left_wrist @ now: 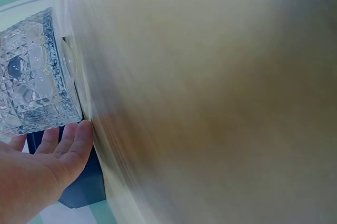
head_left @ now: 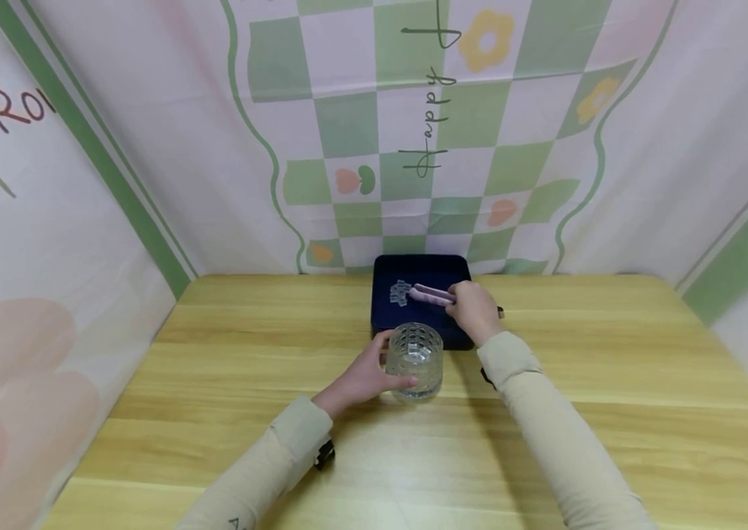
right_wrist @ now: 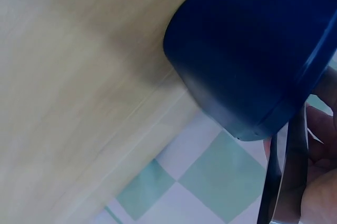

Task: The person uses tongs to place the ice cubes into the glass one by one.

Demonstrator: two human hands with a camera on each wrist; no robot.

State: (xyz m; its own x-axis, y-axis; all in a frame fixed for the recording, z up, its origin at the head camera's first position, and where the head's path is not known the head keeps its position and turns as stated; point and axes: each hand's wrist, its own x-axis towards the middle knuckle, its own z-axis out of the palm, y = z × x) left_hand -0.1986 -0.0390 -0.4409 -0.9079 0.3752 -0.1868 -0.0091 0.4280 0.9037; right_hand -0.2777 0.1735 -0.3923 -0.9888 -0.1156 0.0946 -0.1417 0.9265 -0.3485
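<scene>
My left hand (head_left: 364, 374) holds a clear, textured drinking glass (head_left: 423, 372) upright on the table, thumb in front and fingers at its far left side. In the left wrist view, the fingers lie along the side of the cut-pattern glass (left_wrist: 31, 77). My right hand (head_left: 475, 311) grips a pair of tongs (head_left: 432, 295) with pale pink ends over a dark blue tray (head_left: 423, 266). Clear, ice-like pieces (head_left: 399, 293) lie in the tray's left part, right by the tong tips. The tongs' dark metal handle (right_wrist: 294, 166) shows in the right wrist view.
The wooden table (head_left: 248, 346) ends at a printed fabric backdrop (head_left: 347, 132) right behind the tray. Another fabric wall (head_left: 36, 258) stands on the left. The glass is just in front of the tray's near edge.
</scene>
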